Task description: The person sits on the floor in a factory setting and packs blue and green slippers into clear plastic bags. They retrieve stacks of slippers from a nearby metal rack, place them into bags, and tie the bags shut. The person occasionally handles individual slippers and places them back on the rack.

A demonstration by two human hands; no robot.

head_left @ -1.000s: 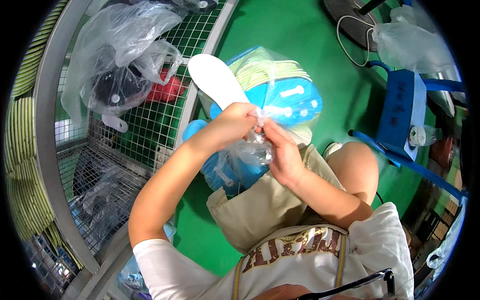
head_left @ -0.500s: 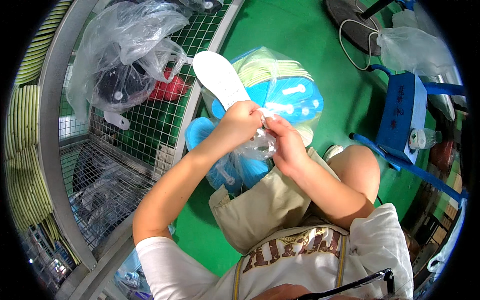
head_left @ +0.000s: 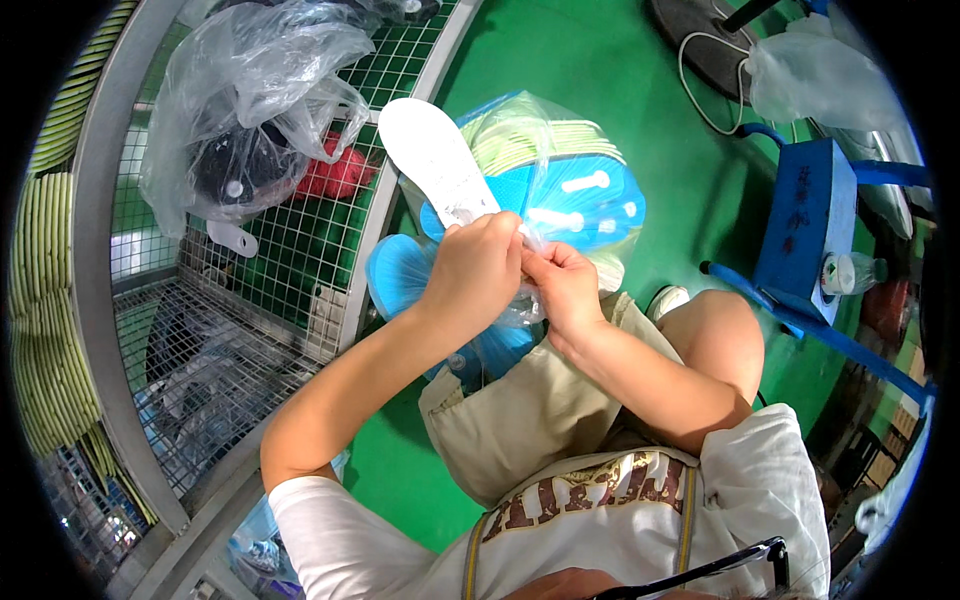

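Note:
A clear plastic bag (head_left: 545, 140) filled with stacked blue insoles (head_left: 600, 190) with pale green edges rests on the green floor before me. Its gathered neck lies between my two hands. My left hand (head_left: 475, 262) is closed on the bag's twisted plastic. Close beside it, my right hand (head_left: 567, 288) pinches the same plastic with thumb and fingers. A white insole (head_left: 432, 150) sticks out past my left knuckles; whether the hand holds it too is hidden. More blue insoles (head_left: 398, 275) show under plastic below my left wrist.
On the left stands a metal rack (head_left: 95, 250) with wire mesh, holding a clear bag of dark items (head_left: 245, 175) and a red bundle (head_left: 340, 170). Stacked green-edged sheets (head_left: 45, 300) line the far left. At right are a blue stool (head_left: 805, 230), a plastic bottle (head_left: 858, 272) and a round black base (head_left: 705, 50).
My left hand has turned slightly, its knuckles now covering more of the bag's neck. My right fingers have drawn in closer to it. The white insole has shifted slightly left.

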